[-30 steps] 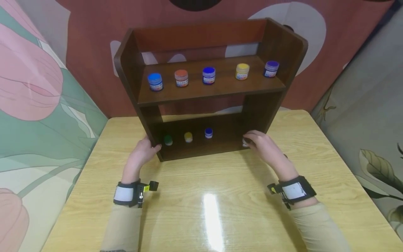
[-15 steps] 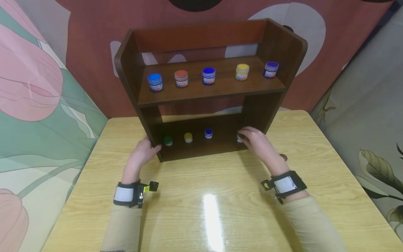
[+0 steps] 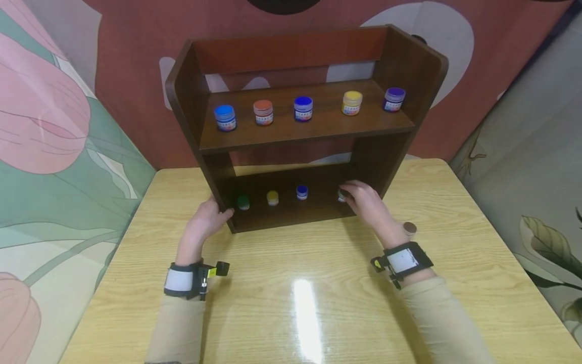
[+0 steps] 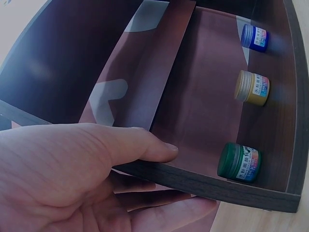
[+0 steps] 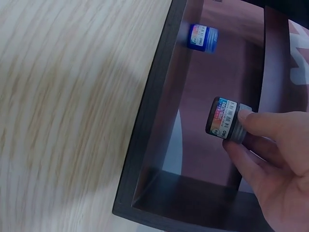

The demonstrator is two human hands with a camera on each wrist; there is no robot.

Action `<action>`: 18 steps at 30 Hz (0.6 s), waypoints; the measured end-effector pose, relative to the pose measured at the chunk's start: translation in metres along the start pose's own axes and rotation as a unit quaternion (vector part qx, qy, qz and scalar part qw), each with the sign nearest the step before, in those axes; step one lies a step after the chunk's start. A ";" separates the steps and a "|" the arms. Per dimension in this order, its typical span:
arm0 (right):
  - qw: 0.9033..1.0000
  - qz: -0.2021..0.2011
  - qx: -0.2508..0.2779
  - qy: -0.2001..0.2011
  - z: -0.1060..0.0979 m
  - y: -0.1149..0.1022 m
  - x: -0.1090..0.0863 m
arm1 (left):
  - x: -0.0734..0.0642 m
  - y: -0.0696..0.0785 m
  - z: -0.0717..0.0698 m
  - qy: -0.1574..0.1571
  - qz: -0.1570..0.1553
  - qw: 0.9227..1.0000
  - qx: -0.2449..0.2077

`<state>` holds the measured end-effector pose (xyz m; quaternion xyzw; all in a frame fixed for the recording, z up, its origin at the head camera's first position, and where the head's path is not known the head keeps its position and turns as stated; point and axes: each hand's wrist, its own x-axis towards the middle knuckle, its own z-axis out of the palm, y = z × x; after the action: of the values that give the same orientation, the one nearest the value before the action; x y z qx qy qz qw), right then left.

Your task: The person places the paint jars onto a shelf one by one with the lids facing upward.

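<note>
My left hand (image 3: pixel 206 222) grips the left side panel of a dark brown wooden shelf (image 4: pixel 193 186), thumb on the inner face and fingers outside. Thumb and fingers of my right hand (image 3: pixel 369 205) pinch the lid of a dark paint jar (image 5: pixel 224 118) with a white label, inside the lower compartment at the right. To its left a blue paint jar (image 3: pixel 302 192), a yellow paint jar (image 3: pixel 272 198) and a green paint jar (image 3: pixel 243 202) stand in a row on the lower board.
On the upper board stand several paint jars, among them a light blue one (image 3: pixel 225 118), a red one (image 3: pixel 263 112) and a purple one (image 3: pixel 393 99). A brown-lidded jar (image 3: pixel 409 228) is on the table (image 3: pixel 254 303) beyond my right wrist.
My right hand has moved left and slightly farther in with the dark jar. The brown-lidded jar on the table has come out from behind my right wrist. My left hand stays put.
</note>
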<state>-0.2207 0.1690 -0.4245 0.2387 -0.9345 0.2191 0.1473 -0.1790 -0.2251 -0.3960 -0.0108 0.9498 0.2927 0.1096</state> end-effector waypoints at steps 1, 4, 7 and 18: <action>1.000 0.001 -0.001 0.000 0.001 0.000 0.001 | 0.000 0.000 0.000 0.000 0.000 1.000 0.001; 1.000 0.006 -0.003 -0.005 0.005 0.001 0.005 | 0.000 0.000 0.000 -0.002 -0.003 1.000 0.003; 1.000 0.010 -0.001 -0.010 0.007 0.001 0.009 | 0.000 0.000 0.000 -0.002 -0.009 1.000 0.001; 1.000 0.002 0.004 -0.011 0.016 0.001 0.020 | 0.001 -0.002 0.001 0.002 -0.003 1.000 -0.006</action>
<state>-0.2404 0.1549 -0.4310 0.2402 -0.9355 0.2208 0.1359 -0.1798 -0.2259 -0.3977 -0.0144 0.9483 0.2979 0.1087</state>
